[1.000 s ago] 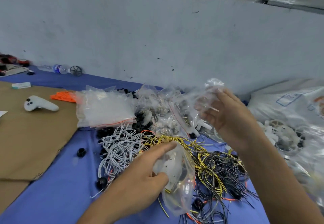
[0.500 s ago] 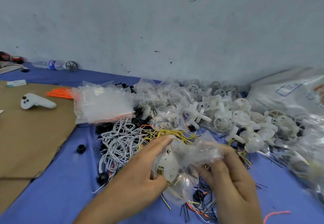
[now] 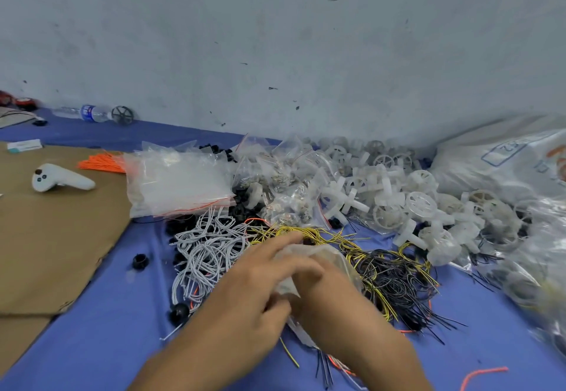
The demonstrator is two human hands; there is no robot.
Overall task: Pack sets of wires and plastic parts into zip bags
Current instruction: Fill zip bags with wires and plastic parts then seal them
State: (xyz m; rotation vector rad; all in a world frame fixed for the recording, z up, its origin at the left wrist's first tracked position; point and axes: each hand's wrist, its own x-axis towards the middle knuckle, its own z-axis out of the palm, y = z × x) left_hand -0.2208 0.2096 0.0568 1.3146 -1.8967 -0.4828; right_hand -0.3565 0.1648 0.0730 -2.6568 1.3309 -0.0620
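Observation:
A clear zip bag (image 3: pixel 318 257) with white parts and wire inside lies between my hands over the wire piles. My left hand (image 3: pixel 254 292) grips its left side, thumb curled underneath. My right hand (image 3: pixel 324 301) holds the bag from the right, fingers bent over it; most of the bag is hidden by both hands. White wires (image 3: pixel 208 246) lie to the left, yellow wires (image 3: pixel 306 233) just beyond the bag, black wires (image 3: pixel 395 280) to the right. White plastic wheels and cross parts (image 3: pixel 407 203) are heaped at the back right.
A stack of empty zip bags (image 3: pixel 180 185) and small filled bags (image 3: pixel 281 182) sit behind the wires. Brown cardboard (image 3: pixel 55 237) with a white controller (image 3: pixel 58 177) lies left. A large plastic sack (image 3: pixel 505 161) stands at right. Black knobs (image 3: pixel 179 312) dot the blue cloth.
My right hand came down from the bags at the back and now holds the bag together with my left hand. The view has tilted slightly down.

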